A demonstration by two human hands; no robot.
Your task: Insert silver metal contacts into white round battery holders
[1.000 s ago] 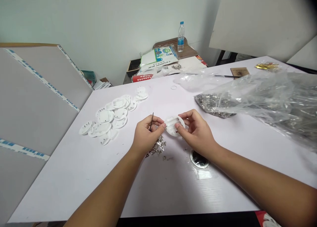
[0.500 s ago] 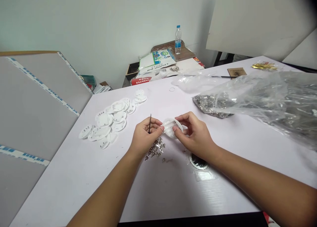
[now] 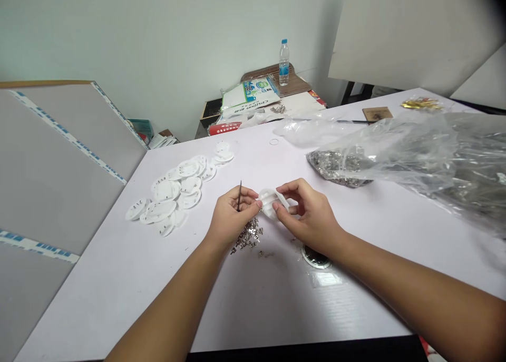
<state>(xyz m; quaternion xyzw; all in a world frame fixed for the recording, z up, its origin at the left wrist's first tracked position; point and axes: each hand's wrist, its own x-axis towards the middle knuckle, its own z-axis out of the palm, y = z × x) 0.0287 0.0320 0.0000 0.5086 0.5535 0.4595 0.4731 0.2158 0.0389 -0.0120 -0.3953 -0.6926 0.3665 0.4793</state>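
My right hand pinches a white round plastic disc, tilted up above the table, between thumb and fingers. My left hand is closed at the disc's left edge, thumb and index fingertip together beside a tiny metal piece. A thin dark pointed tool sticks up from the left hand's grip; its lower part is hidden. Below the hands lies a heap of small silvery metal fittings. To the left, several similar white discs lie in a loose pile, many with small metal pins on them.
A clear plastic bag of metal parts spreads over the right side. Near my right wrist lie a round black object with a silvery rim and a small clear packet. A grey panel borders the table's left.
My right hand and the white disc have shifted slightly left, and the disc's angle has changed a little. My left hand has hardly moved.
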